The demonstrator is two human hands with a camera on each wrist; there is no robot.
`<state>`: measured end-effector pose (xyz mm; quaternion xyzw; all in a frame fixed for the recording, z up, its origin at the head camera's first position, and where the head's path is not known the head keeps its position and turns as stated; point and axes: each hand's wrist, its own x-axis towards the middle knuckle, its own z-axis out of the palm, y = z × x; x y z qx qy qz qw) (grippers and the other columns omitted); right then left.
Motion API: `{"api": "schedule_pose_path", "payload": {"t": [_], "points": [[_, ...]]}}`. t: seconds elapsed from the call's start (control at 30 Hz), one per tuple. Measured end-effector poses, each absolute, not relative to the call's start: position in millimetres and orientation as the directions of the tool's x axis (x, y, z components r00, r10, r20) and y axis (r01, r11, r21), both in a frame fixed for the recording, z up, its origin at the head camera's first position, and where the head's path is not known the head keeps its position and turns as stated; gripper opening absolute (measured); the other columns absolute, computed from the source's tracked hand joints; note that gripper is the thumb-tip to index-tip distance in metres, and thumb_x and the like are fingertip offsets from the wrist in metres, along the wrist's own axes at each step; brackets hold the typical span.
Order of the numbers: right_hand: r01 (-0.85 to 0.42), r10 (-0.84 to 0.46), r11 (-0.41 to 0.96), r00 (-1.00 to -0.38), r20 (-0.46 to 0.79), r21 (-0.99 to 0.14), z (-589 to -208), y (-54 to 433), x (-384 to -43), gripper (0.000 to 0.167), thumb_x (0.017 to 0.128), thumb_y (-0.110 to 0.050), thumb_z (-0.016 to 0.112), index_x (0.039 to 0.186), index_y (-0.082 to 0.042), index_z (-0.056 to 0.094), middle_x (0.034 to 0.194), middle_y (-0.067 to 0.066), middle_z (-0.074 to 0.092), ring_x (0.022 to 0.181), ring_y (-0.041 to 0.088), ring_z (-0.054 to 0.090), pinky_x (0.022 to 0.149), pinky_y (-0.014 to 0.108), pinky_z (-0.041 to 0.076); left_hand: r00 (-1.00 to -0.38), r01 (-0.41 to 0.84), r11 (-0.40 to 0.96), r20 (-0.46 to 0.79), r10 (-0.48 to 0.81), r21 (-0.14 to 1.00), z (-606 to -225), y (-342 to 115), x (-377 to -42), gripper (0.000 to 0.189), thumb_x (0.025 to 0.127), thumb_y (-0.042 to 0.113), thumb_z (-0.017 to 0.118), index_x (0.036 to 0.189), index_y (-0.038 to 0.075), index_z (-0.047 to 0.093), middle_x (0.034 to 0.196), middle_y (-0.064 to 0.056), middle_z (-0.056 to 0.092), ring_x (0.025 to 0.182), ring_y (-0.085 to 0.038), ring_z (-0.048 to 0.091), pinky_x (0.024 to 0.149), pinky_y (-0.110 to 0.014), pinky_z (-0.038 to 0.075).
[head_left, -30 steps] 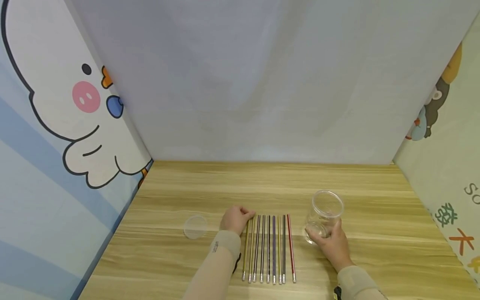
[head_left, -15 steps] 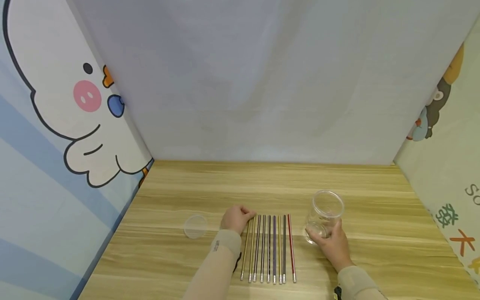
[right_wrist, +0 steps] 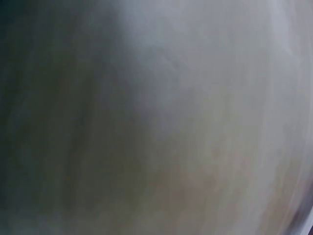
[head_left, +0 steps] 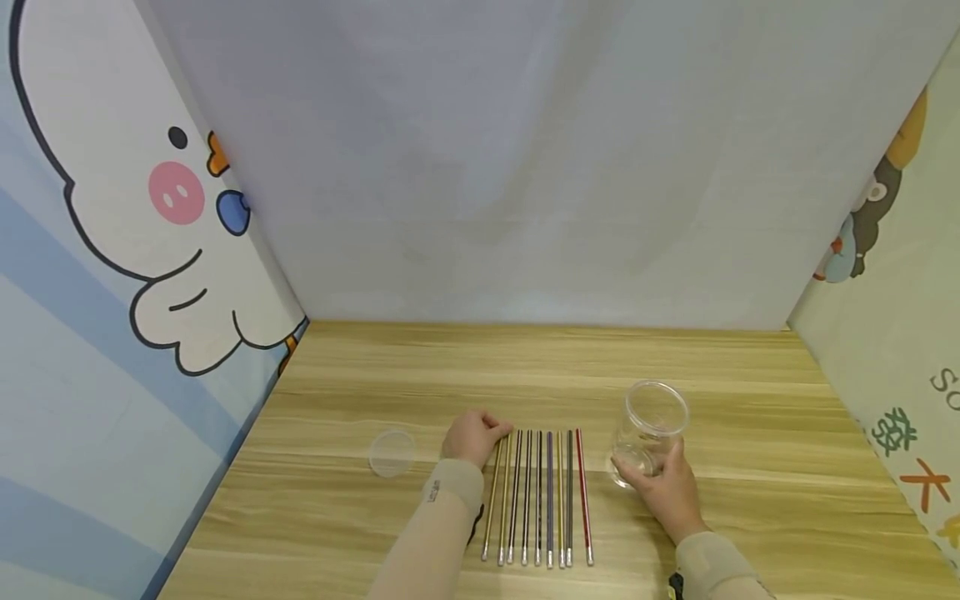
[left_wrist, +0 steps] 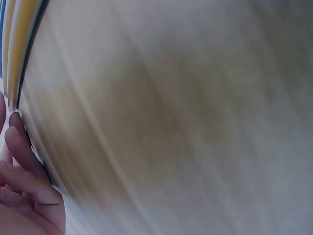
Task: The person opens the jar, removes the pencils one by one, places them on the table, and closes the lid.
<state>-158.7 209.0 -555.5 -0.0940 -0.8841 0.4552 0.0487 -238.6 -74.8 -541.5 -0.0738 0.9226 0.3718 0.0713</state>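
Several pencils lie side by side on the wooden table, their eraser ends toward me. At the row's left end my left hand (head_left: 471, 437) pinches the far end of a yellow pencil (head_left: 492, 500). The left wrist view catches the fingers (left_wrist: 24, 152) right at a yellow pencil's (left_wrist: 20, 39) end. A red pencil (head_left: 584, 500) closes the row on the right, slightly apart. My right hand (head_left: 670, 492) grips a clear plastic jar (head_left: 643, 429) low on its side, thumb and fingers around it. The jar stands upright with its mouth uncovered. Blur fills the right wrist view.
A clear round lid (head_left: 392, 453) lies flat to the left of my left hand. The wooden table (head_left: 555, 358) ends against a grey back wall (head_left: 495, 208). Cartoon-printed panels flank it on both sides.
The near end of the leftmost yellow pencil has swung slightly left, so it lies a bit more slanted. Both hands and the jar have stayed in place.
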Motion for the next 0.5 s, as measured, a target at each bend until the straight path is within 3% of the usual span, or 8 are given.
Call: {"api": "schedule_pose_path", "payload": {"t": [0.2, 0.5], "points": [[0.125, 0.215, 0.57, -0.977, 0.001, -0.812, -555, 208, -158, 0.087, 0.083, -0.038, 0.078, 0.14, 0.003, 0.026, 0.125, 0.035, 0.057, 0.115, 0.046, 0.057, 0.097, 0.059, 0.046, -0.979, -0.188, 0.714, -0.187, -0.081, 0.675, -540, -77, -237, 0.028, 0.086, 0.044, 0.074, 0.089, 0.017, 0.07, 0.082, 0.003, 0.068, 0.071, -0.014, 0.059, 0.063, -0.031, 0.047], [0.138, 0.216, 0.576, -0.976, -0.013, -0.806, -553, 208, -157, 0.085, 0.083, -0.04, 0.078, 0.137, 0.003, 0.028, 0.122, 0.034, 0.058, 0.111, 0.045, 0.058, 0.095, 0.058, 0.047, -0.988, -0.126, 0.721, -0.154, -0.026, 0.682, -520, -84, -229, 0.034, 0.088, 0.042, 0.072, 0.104, 0.012, 0.07, 0.095, -0.003, 0.074, 0.081, -0.018, 0.066, 0.071, -0.036, 0.053]]}}
